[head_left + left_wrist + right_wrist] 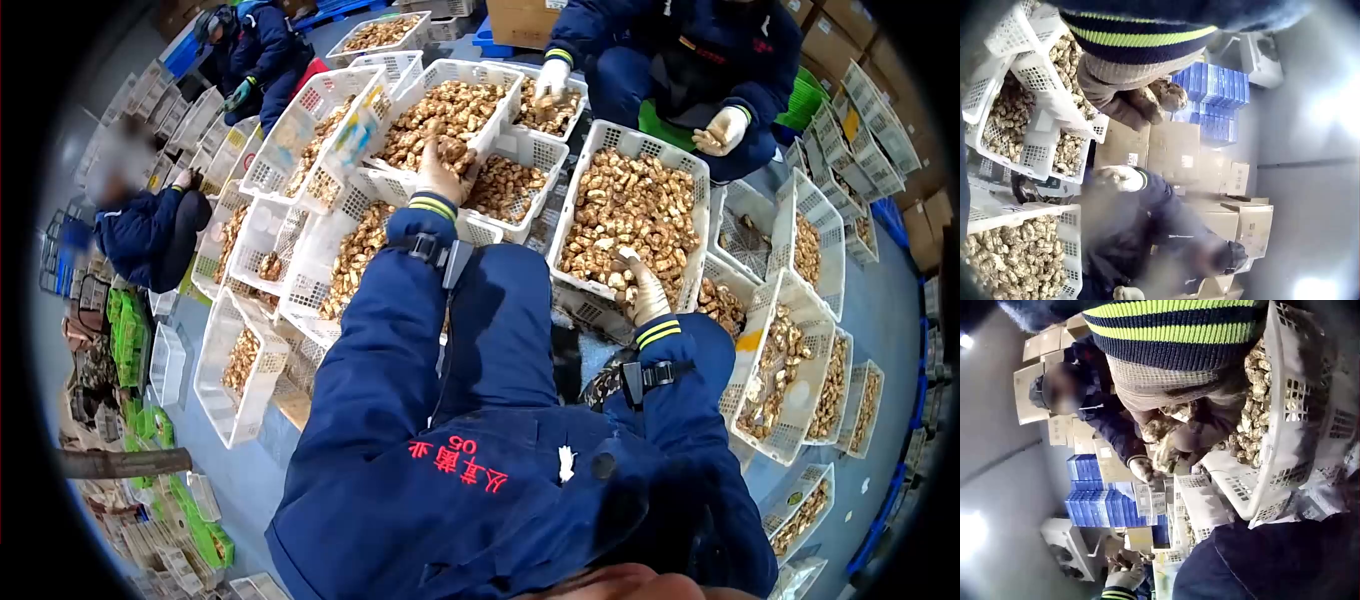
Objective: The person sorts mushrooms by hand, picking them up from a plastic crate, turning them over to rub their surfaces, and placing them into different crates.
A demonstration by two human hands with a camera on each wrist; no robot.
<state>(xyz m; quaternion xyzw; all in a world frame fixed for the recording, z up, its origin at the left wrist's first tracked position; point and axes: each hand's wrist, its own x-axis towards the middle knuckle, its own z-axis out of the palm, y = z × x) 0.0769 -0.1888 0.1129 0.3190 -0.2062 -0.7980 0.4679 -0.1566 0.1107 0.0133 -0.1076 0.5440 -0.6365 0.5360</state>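
Knobbly brown-and-white mushroom-like pieces fill the white crates. My left hand (440, 172), in a pale glove, is above a full crate (508, 80) at upper centre. In the left wrist view its fingers curl round a few brown pieces (1169, 95). My right hand (648, 292) is low over the near end of the large central crate (562, 215). The right wrist view shows its gloved fingers pinching light, knobbly pieces (1163, 440); the palm is hidden.
Across the crates a person in a dark blue jacket (640, 30) sits with gloved hands over them. Two more people crouch at the left. Crates with pieces (240, 370) flank my knees on both sides. Cardboard boxes (1174, 150) and blue stacks (1216, 84) stand behind.
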